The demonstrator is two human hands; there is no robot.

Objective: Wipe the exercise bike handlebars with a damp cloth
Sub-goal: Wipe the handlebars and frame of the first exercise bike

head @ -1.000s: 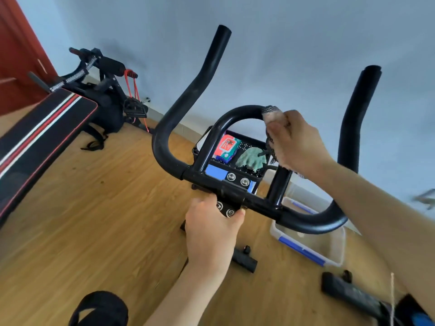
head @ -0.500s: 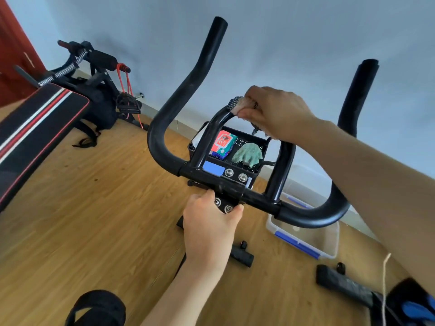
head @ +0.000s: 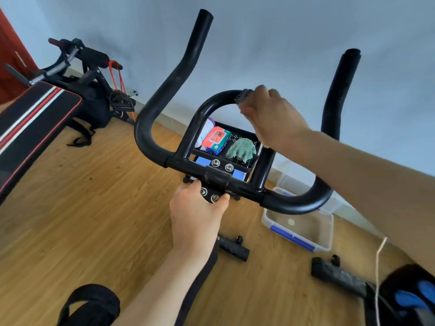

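The black exercise bike handlebars (head: 150, 128) fill the middle of the head view, with two upright horns and an inner arched loop. My right hand (head: 270, 116) grips a dark mesh-textured cloth (head: 243, 96) wrapped over the top of that inner loop, right of its centre. Most of the cloth is hidden under my fingers. My left hand (head: 196, 215) holds the bolted clamp (head: 213, 182) at the centre of the crossbar from below.
A black tray (head: 255, 140) beyond the bars holds a wipes pack (head: 215, 137) and a green cloth (head: 241, 149). A clear plastic bin (head: 299, 225) sits on the wooden floor at right. A striped bench (head: 30, 118) and another exercise machine (head: 94, 85) stand at left.
My right hand slid the cloth left along the top of the inner loop, then back toward the right side. My left hand stayed on the clamp.
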